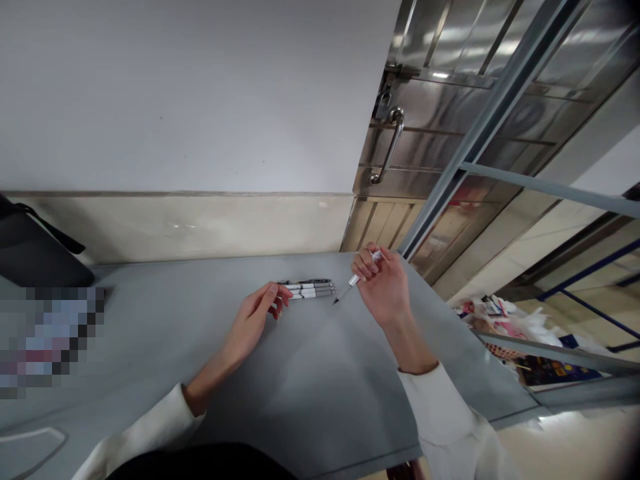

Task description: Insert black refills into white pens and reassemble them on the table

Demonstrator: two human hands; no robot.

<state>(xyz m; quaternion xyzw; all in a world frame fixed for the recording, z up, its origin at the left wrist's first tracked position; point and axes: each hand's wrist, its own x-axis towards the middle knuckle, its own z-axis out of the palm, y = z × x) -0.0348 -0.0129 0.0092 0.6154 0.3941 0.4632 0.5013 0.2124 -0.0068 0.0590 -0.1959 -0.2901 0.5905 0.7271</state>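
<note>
My right hand is closed around a pen with a white barrel, raised over the table. The pen tilts down to the left, and its dark tip is near the ends of a row of pens. Several pens lie side by side on the grey table, most with white barrels and grey ends, and a dark one along the far side. At their left ends rests my left hand, its fingers loosely bent and apart, fingertips touching or just over the pens. Those left ends are partly hidden by the fingers.
The grey table meets a pale wall at the back. At far left stands a black bag or case, with a blurred-out item in front of it. A metal frame post rises beyond the right corner, before a metal door.
</note>
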